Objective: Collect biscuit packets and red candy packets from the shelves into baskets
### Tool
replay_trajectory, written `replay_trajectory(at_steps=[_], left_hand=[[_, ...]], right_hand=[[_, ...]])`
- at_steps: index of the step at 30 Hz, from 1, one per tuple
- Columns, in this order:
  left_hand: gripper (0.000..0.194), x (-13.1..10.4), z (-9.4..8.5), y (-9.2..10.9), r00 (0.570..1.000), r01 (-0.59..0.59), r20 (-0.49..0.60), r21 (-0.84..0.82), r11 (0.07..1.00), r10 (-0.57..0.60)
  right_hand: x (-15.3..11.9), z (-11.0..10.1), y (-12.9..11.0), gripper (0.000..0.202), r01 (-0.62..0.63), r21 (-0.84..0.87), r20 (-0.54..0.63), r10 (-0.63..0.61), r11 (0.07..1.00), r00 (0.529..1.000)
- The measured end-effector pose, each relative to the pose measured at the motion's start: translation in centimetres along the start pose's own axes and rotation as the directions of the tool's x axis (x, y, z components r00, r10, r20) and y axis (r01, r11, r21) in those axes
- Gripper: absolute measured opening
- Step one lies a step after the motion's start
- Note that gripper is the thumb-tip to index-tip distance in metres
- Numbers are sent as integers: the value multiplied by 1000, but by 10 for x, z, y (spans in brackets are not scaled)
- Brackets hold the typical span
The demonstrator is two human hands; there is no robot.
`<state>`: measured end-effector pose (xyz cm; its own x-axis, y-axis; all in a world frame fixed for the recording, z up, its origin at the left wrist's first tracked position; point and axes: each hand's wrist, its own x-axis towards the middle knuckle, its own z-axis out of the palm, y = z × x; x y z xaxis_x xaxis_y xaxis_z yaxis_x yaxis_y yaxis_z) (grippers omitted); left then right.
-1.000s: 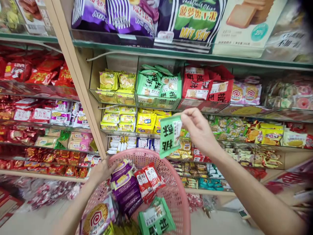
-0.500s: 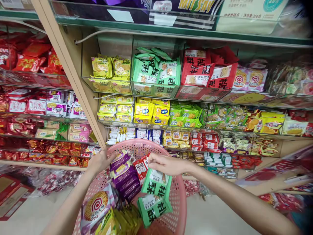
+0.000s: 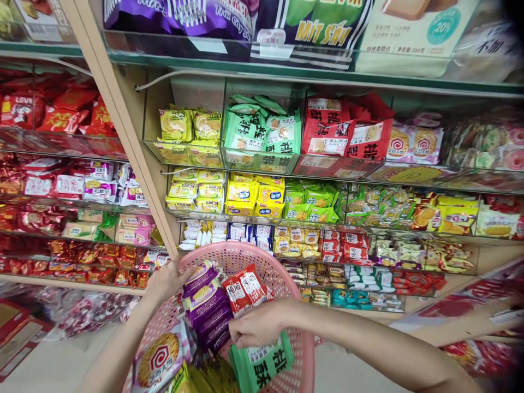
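Left hand [image 3: 166,281], left of centre in the lower half of the frame, grips the rim of a round pink perforated plastic basket [image 3: 268,265]. Right hand [image 3: 264,325], entering from the lower right, is inside the basket, fingers bent, just above a flat green plastic packet with black lettering [image 3: 264,364] at bottom centre; whether it grips the packet cannot be told. Also in the basket are shiny purple biscuit packets [image 3: 209,314], red-and-white packets [image 3: 245,286], a pale lilac packet picturing a round golden biscuit [image 3: 159,357] at lower left, and yellow wrapped packets [image 3: 208,379] along the bottom edge. Beyond, glass-edged shelves [image 3: 286,73] of wrapped snacks fill the upper frame; a pale wooden upright [image 3: 118,109] slants down the left side.
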<state>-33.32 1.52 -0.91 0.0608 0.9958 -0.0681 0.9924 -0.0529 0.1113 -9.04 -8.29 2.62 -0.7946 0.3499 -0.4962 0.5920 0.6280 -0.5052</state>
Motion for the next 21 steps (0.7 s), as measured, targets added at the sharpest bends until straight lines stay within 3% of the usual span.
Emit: replay_trajectory(at_steps=[3, 9, 14, 18, 21], left_hand=[[62, 0, 0, 1, 1000, 8, 3, -13, 1000, -8], [58, 0, -3, 6, 1000, -15, 13, -33, 999, 15], [58, 2, -3, 8, 999, -31, 6, -39, 999, 31], [57, 5, -2, 7, 1000, -29, -5, -46, 999, 29], [56, 6, -1, 6, 999, -36, -10, -58, 998, 35]], right_hand=[[2, 7, -2, 27, -28, -94, -57, 23, 995, 998], [-1, 18, -6, 26, -75, -255, -295, -3, 964, 956], [-2, 25, -6, 26, -128, -326, -354, 5, 937, 935], [-16, 11, -9, 25, -135, -336, -397, -11, 932, 918], [-37, -17, -15, 22, -129, -346, -479, -56, 929, 876]])
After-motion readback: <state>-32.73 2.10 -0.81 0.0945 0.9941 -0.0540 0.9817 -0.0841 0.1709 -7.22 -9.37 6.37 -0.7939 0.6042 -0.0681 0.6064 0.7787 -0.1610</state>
